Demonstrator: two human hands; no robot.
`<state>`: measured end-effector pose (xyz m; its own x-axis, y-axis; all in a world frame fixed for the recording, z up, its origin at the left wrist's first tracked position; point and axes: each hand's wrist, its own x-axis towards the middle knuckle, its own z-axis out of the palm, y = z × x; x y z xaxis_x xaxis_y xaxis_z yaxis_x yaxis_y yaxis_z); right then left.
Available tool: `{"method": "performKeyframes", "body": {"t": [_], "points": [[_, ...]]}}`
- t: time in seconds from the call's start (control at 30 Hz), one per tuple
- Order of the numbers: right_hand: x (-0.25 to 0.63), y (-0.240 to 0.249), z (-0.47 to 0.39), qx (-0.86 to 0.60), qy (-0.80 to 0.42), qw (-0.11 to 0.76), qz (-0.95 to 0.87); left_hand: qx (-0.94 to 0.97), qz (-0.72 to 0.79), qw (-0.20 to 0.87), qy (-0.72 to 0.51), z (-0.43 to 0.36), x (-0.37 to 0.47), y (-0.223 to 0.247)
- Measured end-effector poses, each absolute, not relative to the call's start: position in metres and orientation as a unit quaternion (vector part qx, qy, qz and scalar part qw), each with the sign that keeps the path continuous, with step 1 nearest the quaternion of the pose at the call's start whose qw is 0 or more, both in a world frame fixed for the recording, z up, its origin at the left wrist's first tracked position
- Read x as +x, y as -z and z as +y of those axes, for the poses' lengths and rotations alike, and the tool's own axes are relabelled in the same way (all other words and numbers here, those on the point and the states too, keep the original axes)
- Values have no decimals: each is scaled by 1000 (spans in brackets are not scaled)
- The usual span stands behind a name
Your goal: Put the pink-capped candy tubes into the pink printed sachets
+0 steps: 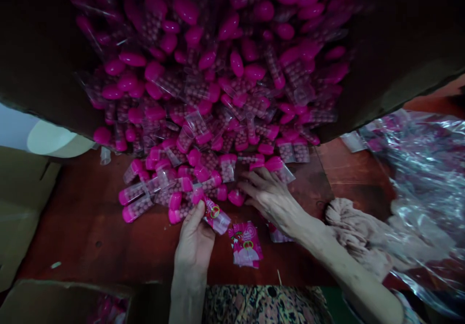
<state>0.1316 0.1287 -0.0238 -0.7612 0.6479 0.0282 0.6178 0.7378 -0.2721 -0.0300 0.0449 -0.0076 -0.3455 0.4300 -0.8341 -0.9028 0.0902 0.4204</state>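
The right hand (271, 200) partly hides a pink packet (279, 236). The bottom edge crops the lower-left cardboard box (54, 297).

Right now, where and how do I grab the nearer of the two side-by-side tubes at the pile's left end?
I'd pinch that nearer tube by its pink cap, from the near left side. The cap pokes out leftward, while the clear body points toward the pile. The other tube lies along its far side, so the near side looks easier.

The caps (236, 63) are bright pink, the tabletop (109, 261) reddish brown.
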Motion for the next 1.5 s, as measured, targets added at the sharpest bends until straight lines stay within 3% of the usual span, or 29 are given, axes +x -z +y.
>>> {"method": "performKeyframes", "body": {"t": [0.3, 0.83, 0.93, 1.13, 1.5], "points": [[123, 28, 119, -339, -61, 33, -938, -232, 502, 518, -653, 44, -31, 7], [123, 23, 116, -339, -60, 38, -938, -203, 468, 517, -687, 40, -41, 1], [125, 16, 109, -340, -63, 91, -934, -225, 474, 495, -693, 42, -48, -6], [136, 5, 85, -300, -119, 298, -898, -191, 437, 484, -733, 50, -57, -16], [126, -8, 63, -274, -51, 280, -919, -61, 491, 511, -703, 62, -13, -21]]}}
